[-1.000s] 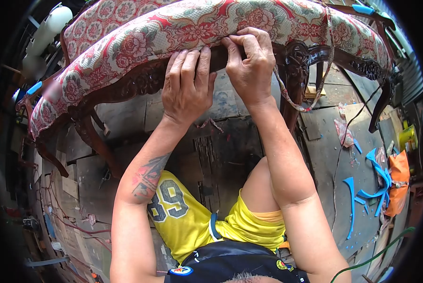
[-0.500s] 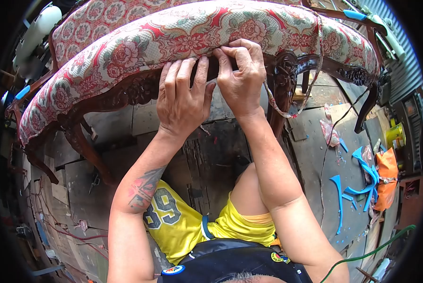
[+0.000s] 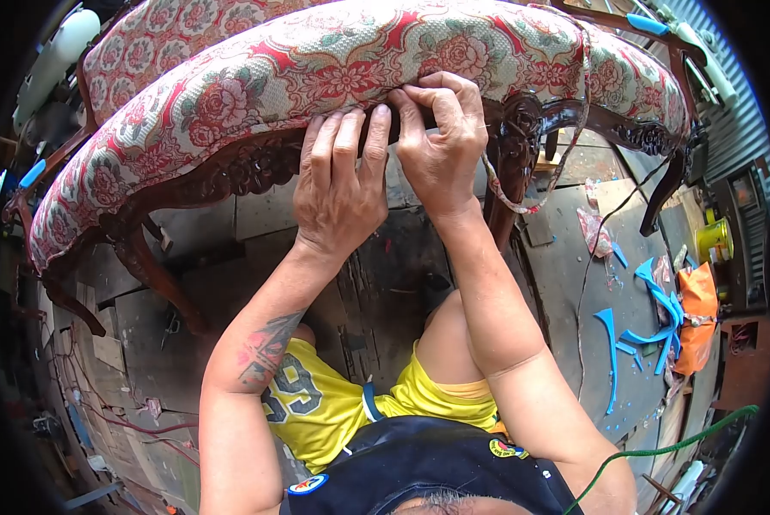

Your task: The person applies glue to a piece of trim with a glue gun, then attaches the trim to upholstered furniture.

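Note:
A carved dark-wood settee frame [image 3: 260, 167] carries a seat padded in red and cream floral fabric [image 3: 342, 73]. At the seat's lower front edge, my left hand [image 3: 342, 180] presses its stretched fingertips against the seam between fabric and wood. Just beside it, my right hand [image 3: 441, 142] has thumb and index finger pinched together at the same seam, apparently on the piping; the fingers mostly hide what they grip. A fabric-covered piping cord [image 3: 585, 94] drapes over the seat front and loops down past a carved leg [image 3: 515, 146] toward my right hand.
Blue foam offcuts [image 3: 610, 360] and an orange bag [image 3: 696, 318] lie on the worn board floor at right, near a yellow bucket [image 3: 714, 243]. A green cord [image 3: 685, 448] crosses at lower right. Scissors [image 3: 172, 322] lie on the floor at left.
My left hand has shifted slightly right along the seam, nearer my right hand. My right hand keeps almost the same place. A short cord end below the left hand no longer shows.

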`<state>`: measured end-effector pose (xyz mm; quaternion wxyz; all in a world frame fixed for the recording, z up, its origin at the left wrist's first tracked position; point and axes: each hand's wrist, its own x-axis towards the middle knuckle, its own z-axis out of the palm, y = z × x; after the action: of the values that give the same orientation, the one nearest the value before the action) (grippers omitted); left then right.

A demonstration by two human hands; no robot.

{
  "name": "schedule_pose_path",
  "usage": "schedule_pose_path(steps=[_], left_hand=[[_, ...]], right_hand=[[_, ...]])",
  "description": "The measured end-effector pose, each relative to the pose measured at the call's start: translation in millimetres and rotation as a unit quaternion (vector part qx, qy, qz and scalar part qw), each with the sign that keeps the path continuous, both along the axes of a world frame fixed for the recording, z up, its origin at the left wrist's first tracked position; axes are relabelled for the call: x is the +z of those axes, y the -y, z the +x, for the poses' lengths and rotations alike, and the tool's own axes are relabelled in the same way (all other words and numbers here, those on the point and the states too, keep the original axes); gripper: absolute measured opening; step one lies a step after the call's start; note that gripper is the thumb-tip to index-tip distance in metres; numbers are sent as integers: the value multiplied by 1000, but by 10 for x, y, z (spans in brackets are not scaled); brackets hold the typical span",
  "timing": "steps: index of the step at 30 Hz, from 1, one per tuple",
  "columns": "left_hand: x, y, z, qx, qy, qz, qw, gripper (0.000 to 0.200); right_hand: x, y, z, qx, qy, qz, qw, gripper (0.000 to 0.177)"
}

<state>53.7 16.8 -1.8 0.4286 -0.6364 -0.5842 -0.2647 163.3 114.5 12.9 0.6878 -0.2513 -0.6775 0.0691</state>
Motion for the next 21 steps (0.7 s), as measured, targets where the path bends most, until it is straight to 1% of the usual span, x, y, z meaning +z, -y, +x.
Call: schedule_pose_path(steps=[2,9,19,21], left_hand=[[15,10,19,11,-3,-1,1000,48],[-32,-13,23,3,0,4,1000,49],[-11,-34,70,18,6,0,1000,52],[-17,-42,77,18,6,3,1000,52]], right_hand=[[7,24,-4,1,-3,-4,1000,13],[15,26,-7,17,-20,-32,999,12],[29,33,-5,24,-26,-44,998,12],[32,29,6,9,-25,-32,999,12]])
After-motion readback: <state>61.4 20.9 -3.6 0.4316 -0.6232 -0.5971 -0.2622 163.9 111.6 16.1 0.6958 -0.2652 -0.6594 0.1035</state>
